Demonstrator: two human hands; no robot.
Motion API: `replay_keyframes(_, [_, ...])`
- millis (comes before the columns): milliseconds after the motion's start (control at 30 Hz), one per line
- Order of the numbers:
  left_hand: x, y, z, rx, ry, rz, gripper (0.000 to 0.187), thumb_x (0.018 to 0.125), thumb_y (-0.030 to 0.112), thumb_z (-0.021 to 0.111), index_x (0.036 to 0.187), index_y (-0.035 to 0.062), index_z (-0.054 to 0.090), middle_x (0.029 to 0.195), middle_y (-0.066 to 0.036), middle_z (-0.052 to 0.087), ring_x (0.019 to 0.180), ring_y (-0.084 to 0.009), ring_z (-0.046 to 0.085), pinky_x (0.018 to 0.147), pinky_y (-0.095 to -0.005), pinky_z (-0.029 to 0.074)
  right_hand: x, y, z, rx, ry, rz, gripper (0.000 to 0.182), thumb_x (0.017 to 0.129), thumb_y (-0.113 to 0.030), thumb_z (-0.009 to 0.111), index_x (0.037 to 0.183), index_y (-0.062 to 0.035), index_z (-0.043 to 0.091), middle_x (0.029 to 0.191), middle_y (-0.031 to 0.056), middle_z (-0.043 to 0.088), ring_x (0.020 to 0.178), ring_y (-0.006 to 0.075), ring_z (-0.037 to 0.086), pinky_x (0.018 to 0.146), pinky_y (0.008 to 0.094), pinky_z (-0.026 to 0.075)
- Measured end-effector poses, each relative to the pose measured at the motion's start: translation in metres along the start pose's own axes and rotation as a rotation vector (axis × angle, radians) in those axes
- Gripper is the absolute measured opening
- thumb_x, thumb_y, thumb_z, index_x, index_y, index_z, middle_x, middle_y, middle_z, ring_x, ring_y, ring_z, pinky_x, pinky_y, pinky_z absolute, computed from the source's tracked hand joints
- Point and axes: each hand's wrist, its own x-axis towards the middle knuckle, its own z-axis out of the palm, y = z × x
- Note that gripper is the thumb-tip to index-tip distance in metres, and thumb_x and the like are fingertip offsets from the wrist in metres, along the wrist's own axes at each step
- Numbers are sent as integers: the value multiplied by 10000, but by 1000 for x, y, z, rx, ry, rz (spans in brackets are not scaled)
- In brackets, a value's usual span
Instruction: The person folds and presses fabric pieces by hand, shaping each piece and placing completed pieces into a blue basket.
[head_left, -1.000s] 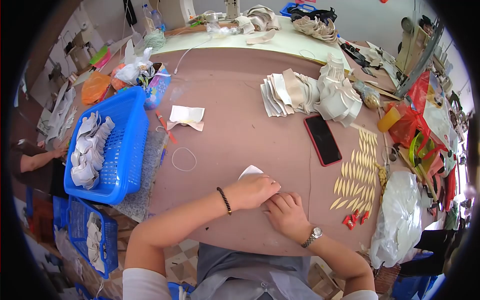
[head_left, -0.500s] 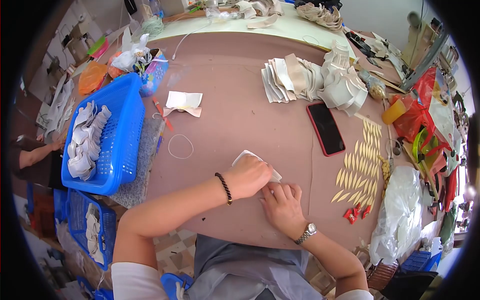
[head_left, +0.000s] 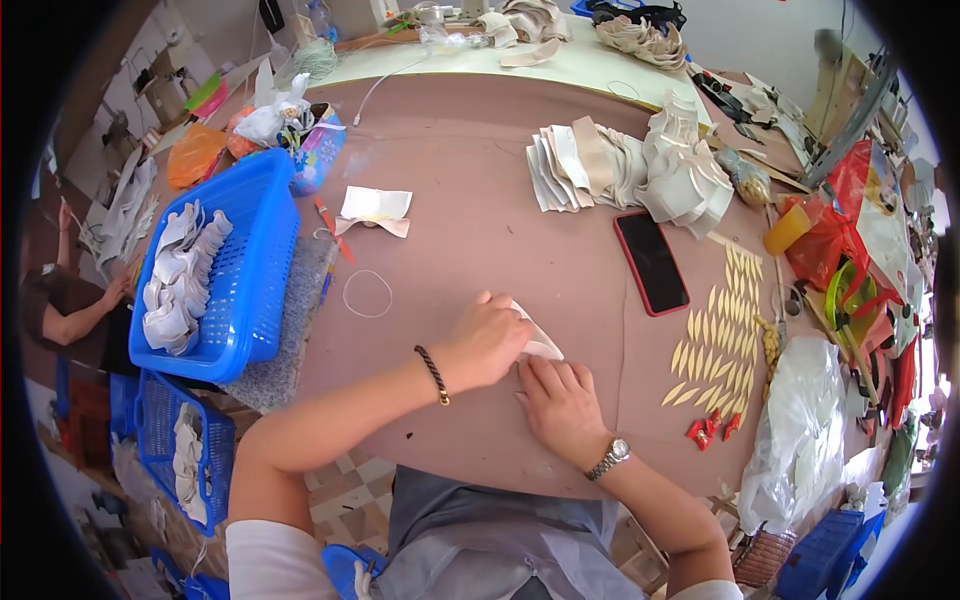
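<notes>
A small white piece (head_left: 541, 340) lies on the pinkish table (head_left: 450, 200), partly covered by both hands. My left hand (head_left: 487, 342), with a dark beaded bracelet at the wrist, has its fingers bent over the left side of the piece; its fingertips are partly hidden. My right hand (head_left: 566, 408), wearing a metal watch, rests with fingers pressed at the lower edge of the piece. Farther off to the left lies another white piece (head_left: 376, 206), with a beige layer beneath it.
A blue basket (head_left: 262, 300) of light pieces stands left, near a string loop (head_left: 368, 293). To the right are a phone (head_left: 651, 262), rows of yellow leaf-shaped pieces (head_left: 710, 345), red wrapped items (head_left: 703, 432) and stacked pieces (head_left: 590, 165). A co-worker (head_left: 85, 310) is at far left.
My left hand has shifted slightly left and toward me, uncovering more of the white piece. My right hand has barely moved. More of the co-worker shows.
</notes>
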Motion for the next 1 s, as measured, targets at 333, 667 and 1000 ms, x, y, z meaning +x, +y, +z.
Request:
replay_keyframes(333, [1,-6,-4,22,-242,5,71,737,62,596,800,38,573,793,-78,616,881,-235,551,755,-335,396,7,-2,1,-7,-47,13,385,762,-200,649,1101,-30,583,1098,57,542,980,190,516,854,373,376])
replay_keyframes(667, [4,-33,5,-124,-307,115,88,730,60,626,768,11,564,787,-116,619,874,-286,588,826,-378,453,12,2,-1,-56,-79,-51,368,769,-204,640,1101,-51,595,1088,36,552,995,172,515,857,389,368])
replay_keyframes(1000, [7,-29,2,-155,-345,-52,91,718,19,609,783,-3,549,801,-155,617,830,-322,596,761,-400,473,23,-4,5,-47,-114,3,332,790,-192,609,1091,-51,599,1107,33,541,1027,179,492,878,401,341])
